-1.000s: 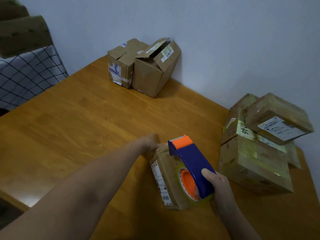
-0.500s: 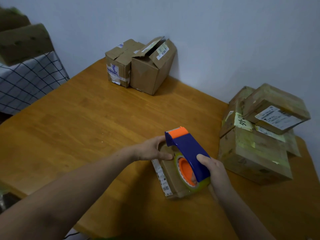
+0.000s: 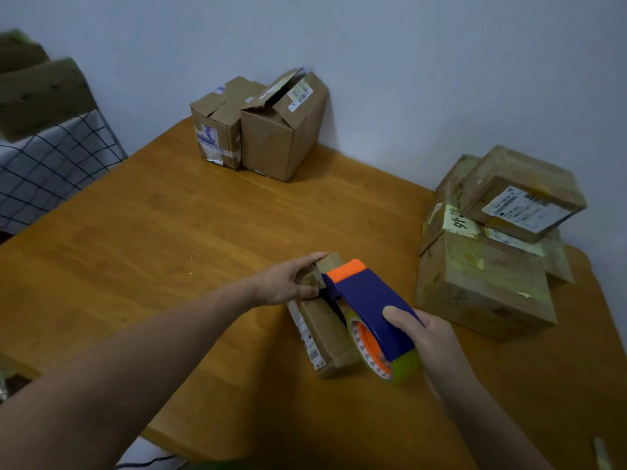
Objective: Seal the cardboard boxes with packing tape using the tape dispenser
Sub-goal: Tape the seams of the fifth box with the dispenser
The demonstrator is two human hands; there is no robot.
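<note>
A small cardboard box (image 3: 325,330) with a white label strip lies on the wooden table (image 3: 169,239), near its front middle. My left hand (image 3: 288,281) grips the box's far end, fingers over the top and thumb at the side. My right hand (image 3: 420,337) holds the blue and orange tape dispenser (image 3: 366,300) by its handle. The dispenser's orange nose sits over the far end of the box, right beside my left fingers. Its roll of clear yellowish tape (image 3: 390,364) hangs at the near right side of the box.
Two brown boxes (image 3: 258,127) with loose top flaps stand against the wall at the back. A pile of taped boxes (image 3: 488,252) sits at the right, close to the dispenser. A checked cloth and stacked cartons (image 3: 44,140) lie beyond the table's left edge.
My left hand has shifted from the box's far side to a grip over its far end. The dispenser's nose has come down toward that end, and the view has moved slightly.
</note>
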